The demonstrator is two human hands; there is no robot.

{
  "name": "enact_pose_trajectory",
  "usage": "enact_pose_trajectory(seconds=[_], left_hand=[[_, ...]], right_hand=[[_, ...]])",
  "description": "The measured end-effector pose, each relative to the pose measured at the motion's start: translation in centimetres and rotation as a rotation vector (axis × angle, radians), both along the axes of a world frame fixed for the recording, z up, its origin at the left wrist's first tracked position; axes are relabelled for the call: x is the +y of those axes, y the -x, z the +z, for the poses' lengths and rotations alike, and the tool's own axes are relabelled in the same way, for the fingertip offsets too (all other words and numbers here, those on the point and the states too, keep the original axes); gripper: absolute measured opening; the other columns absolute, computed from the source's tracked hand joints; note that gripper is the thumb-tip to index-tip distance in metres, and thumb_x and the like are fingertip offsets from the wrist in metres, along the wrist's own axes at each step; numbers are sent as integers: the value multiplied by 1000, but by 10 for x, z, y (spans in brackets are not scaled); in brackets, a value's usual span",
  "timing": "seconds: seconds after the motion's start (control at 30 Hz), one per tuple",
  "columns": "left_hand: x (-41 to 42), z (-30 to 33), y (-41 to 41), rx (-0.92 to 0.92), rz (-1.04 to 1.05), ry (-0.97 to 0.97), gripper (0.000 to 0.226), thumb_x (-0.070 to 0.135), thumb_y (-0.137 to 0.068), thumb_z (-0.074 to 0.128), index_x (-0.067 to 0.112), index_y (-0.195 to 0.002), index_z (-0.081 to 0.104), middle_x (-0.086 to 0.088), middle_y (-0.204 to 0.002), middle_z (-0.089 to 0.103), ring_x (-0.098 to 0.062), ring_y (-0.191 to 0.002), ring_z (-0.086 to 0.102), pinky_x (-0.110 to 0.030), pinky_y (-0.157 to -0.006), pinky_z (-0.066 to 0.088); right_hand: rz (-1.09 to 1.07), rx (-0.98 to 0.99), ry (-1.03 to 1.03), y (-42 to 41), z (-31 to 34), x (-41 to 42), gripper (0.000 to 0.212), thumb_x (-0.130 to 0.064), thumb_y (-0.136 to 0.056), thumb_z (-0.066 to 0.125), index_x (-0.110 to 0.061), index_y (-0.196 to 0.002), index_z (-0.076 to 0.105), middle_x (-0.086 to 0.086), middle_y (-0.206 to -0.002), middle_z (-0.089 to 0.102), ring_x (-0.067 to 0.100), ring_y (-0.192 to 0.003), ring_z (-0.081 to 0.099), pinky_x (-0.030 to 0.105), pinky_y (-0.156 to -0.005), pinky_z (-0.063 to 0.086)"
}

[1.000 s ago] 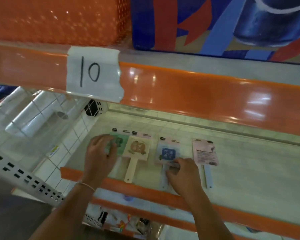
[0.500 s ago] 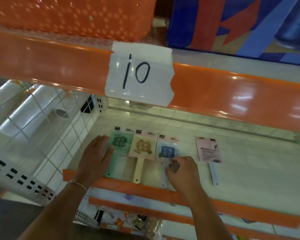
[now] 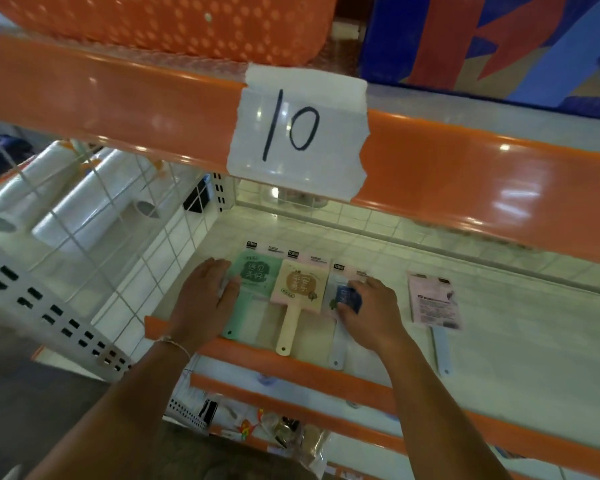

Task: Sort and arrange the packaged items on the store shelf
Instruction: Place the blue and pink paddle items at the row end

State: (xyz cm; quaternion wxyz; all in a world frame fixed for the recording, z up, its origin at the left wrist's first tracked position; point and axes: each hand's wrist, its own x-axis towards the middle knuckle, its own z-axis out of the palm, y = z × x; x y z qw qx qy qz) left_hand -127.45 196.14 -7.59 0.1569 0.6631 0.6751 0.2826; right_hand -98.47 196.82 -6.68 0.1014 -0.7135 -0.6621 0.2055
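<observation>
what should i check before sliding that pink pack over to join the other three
1. Left hand steadying the green pack: ok, it rests flat on the pack's left edge.
2. Right hand free for the move: not ok, it rests on the blue pack.
3. Green, beige pack and blue packs close side by side: ok.
4. Pink pack in line with the row: not ok, it lies apart to the right.
5. Bare shelf between blue and pink packs: ok, nothing in the way.
6. Pink pack facing front-up: cannot tell.
</observation>
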Motion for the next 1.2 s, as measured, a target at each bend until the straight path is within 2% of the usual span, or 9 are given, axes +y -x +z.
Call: enact_pose_trajectory(seconds=[0.13,0.37,0.5,0.67,0.8,1.0,1.2], left_hand=[[0,-2,1,-12,4,1,61,49,-90,37,6,-130,55,-17,-135,54,-28,-132,44,-39,-109,35],[1,-3,1,10,-1,-7,68,56,-88,31,6,-128,56,-16,-133,55,-27,-132,44,-41,-108,36],[1,-3,1,-6,2,-1,68,56,-87,32,7,-129,56,-15,-134,55,-26,-134,41,-41,-110,35],[2,-4,2,1,-1,7,66,55,-88,33,8,-129,55,-14,-135,54,-25,-135,40,-42,-111,35],[2,-4,3,3,-4,5,69,57,-87,30,8,-130,55,-14,-136,54,-25,-134,40,-41,-111,35],[1,-2,1,0,0,-2,71,57,-86,29,7,-129,56,-16,-135,54,-27,-133,42,-42,-110,36],[-2,4,-1,-1,-12,-32,68,55,-87,31,5,-125,57,-17,-128,57,-29,-128,46,-38,-105,36]], right_hand=[[15,-23,-3,0,0,0,61,-46,-90,61,-22,-143,47,9,-154,36,32,-139,32,40,-115,28],[33,-6,-13,-2,-2,0,61,-48,-88,62,-21,-141,50,9,-151,41,30,-139,33,40,-116,28],[-40,81,-41,0,-3,-4,56,-45,-90,60,-19,-140,52,8,-151,41,29,-141,30,39,-116,24],[-242,299,-194,2,9,-20,35,-26,-94,60,-11,-126,62,8,-127,60,24,-120,53,34,-104,41],[-277,407,-145,2,14,-26,33,-23,-95,58,-15,-126,62,5,-126,60,19,-116,56,40,-99,50],[-337,477,-147,4,17,-27,29,-19,-94,57,-17,-123,63,2,-123,62,17,-112,58,39,-95,54],[-356,553,-128,7,18,-32,26,-17,-93,59,-20,-118,64,-8,-104,57,16,-109,61,41,-91,56]])
